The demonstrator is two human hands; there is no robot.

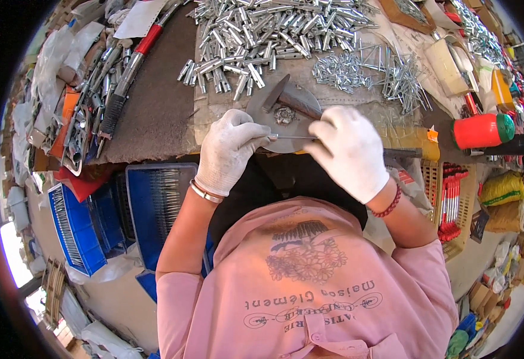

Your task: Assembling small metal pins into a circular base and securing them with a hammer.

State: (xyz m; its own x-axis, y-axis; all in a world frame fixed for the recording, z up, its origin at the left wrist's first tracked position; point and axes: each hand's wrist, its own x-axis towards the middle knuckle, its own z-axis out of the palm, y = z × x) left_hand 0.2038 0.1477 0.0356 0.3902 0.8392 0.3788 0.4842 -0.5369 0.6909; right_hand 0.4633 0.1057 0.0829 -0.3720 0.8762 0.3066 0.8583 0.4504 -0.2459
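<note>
My left hand (226,152), in a white knit glove, pinches a short silver metal sleeve (272,137) between thumb and fingers. A thin metal rod (298,137) runs from that sleeve to my right hand (351,152), also gloved and slightly blurred, whose fingers close on the rod's other end. Both hands are over the near rim of a round grey metal plate (301,125). On the plate lies a hammer (298,103), its handle reaching under my right fingers. Beside the hammer head is a small clump of metal bits (284,115).
A heap of silver metal sleeves (244,36) covers the back of the bench, with small metal pins (339,72) and thin rods (404,84) to its right. Assorted tools (94,90) crowd the left. Blue bins (133,203) stand below left; a red-green cylinder (483,131) sits right.
</note>
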